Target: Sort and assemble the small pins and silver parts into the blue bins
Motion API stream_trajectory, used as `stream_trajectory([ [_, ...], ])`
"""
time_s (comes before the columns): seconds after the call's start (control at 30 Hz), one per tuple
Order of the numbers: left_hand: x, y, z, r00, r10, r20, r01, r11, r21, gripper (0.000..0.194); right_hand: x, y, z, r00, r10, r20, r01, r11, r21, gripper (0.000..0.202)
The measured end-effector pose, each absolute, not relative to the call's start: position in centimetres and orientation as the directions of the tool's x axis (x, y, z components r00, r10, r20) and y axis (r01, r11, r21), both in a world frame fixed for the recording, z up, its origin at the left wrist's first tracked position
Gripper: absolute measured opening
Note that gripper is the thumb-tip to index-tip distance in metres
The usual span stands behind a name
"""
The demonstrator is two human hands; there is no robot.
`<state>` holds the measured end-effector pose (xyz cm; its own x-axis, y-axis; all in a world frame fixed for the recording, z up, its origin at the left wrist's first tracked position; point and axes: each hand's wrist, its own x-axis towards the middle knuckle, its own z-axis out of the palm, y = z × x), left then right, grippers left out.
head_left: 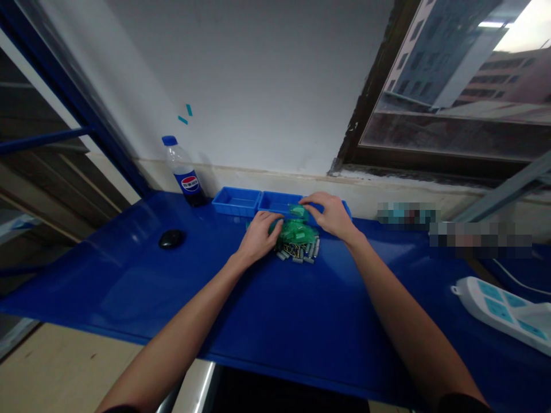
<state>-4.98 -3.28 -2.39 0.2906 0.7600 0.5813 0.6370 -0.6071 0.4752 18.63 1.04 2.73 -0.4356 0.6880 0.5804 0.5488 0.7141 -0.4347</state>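
A heap of translucent green plastic pieces (298, 232) lies on the blue table, with small metal screws and grey cylindrical parts (301, 251) spilling out at its near side. My right hand (330, 215) pinches a green plastic piece (298, 212) between thumb and fingertips, just above the heap and in front of the blue trays. On the heap's left side, my left hand (260, 236) is closed, fingers curled and thumb bent in. What its fingertips hold, if anything, is too small to make out. Behind both hands stands a row of blue trays (236, 211), the right one partly hidden by my right hand.
A cola bottle (186, 175) with a blue cap stands at the back left, near a black computer mouse (171, 238). On the right lies a white power strip (501, 307). The wall and a window (456, 115) bound the table's back.
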Motion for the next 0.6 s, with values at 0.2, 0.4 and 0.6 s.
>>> stream_trajectory([
  [0.2,-4.6,-3.7,-1.3,0.166,0.779,0.605,0.53,-0.588,0.611,0.026,17.5,0.1,3.8,-0.251,0.731,0.635,0.306,0.682,-0.664,0.016],
  [0.4,-4.6,-3.5,-0.8,0.023,0.866,0.499,0.263,-0.486,0.833,0.036,16.7,0.3,3.5,-0.241,0.805,0.542,0.166,0.585,-0.794,0.022],
  [0.6,-5.5,-3.3,-0.4,0.256,0.903,0.346,0.133,-0.387,0.912,0.042,16.4,0.8,2.6,-0.242,0.855,0.459,0.08,0.489,-0.868,0.029],
])
